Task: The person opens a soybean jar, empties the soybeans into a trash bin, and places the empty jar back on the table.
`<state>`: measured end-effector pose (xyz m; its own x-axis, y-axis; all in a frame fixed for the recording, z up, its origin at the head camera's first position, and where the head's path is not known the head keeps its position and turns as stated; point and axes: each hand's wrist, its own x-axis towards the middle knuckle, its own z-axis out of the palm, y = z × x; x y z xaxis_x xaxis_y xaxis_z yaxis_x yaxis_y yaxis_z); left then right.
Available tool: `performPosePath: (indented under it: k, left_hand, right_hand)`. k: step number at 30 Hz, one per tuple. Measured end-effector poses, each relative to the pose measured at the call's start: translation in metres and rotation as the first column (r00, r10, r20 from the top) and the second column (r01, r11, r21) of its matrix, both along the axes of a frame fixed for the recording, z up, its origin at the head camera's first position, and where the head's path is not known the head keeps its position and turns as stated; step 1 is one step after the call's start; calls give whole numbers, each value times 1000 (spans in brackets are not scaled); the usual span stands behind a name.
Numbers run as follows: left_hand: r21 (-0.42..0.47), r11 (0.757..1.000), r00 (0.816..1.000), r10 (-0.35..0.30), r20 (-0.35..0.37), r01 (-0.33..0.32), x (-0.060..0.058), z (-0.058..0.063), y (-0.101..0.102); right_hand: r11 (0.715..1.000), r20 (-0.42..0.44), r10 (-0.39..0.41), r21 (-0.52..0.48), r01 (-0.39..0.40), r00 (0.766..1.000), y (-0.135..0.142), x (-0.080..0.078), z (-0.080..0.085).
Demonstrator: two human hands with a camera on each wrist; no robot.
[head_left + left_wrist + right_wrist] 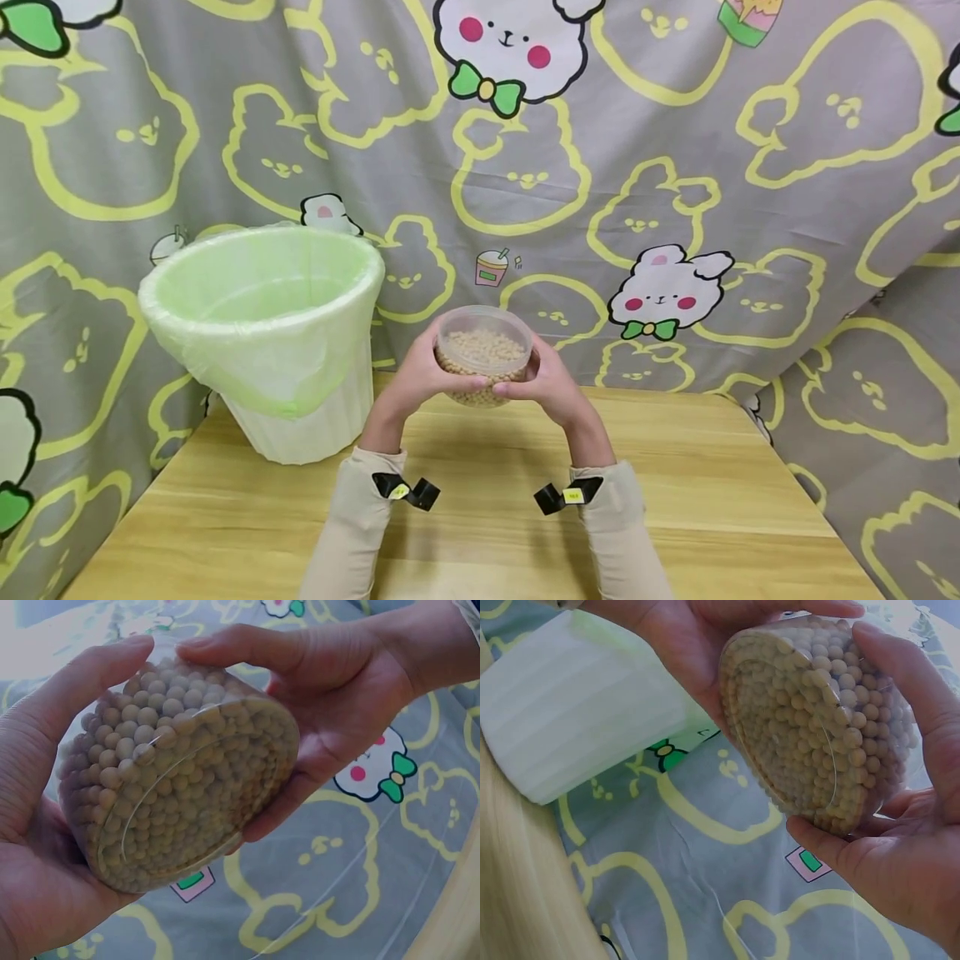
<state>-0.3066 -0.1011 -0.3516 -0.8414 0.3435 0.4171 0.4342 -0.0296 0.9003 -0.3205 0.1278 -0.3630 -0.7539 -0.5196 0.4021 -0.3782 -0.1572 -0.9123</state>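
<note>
A round clear plastic jar [483,354] full of small beige balls is held up above the table, between both hands. My left hand [422,371] grips its left side, thumb across the front. On the other side my right hand [551,379] grips it the same way, and the two thumbs nearly meet. From below, the left wrist view shows the jar's base [199,795] with the beige balls pressed against the clear wall. The right wrist view shows the same jar [817,720] tilted, with fingers curled round it. In the head view its top looks level and see-through.
A white bin [300,425] with a pale green liner bag stands on the table at the left. The wooden table [712,492] stretches under the arms. Behind it hangs a grey curtain [555,250] with cartoon rabbits and yellow outlines.
</note>
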Motion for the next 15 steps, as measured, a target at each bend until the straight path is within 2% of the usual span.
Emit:
performPosePath:
  k: [6, 15]
  left_hand:
    - [27, 999, 999, -32, 22, 31, 2, 0, 4]
    - [-20, 999, 999, 45, -16, -46, 3, 1, 11]
  right_hand:
    - [1000, -26, -28, 11, 28, 999, 4, 7, 5]
    - [996, 6, -75, 48, 75, 997, 4, 14, 11]
